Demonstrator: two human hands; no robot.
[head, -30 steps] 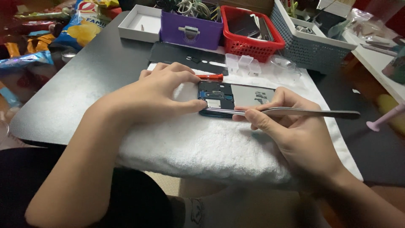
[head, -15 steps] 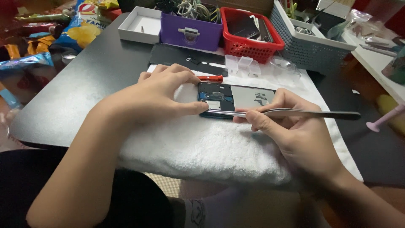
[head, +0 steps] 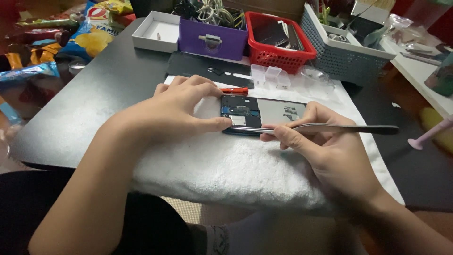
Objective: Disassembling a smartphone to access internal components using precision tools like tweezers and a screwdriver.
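Three baskets — purple (head: 212, 42), red (head: 278, 49), grey (head: 347, 59) — one phone (head: 262, 113).

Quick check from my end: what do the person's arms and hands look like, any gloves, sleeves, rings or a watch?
Both are bare. The left hand and its forearm show no glove, sleeve, ring or watch up to the elbow. The right hand is likewise ungloved, with a bare wrist and no jewellery visible. Fingernails look short and unpainted. No cables or markings on either arm.
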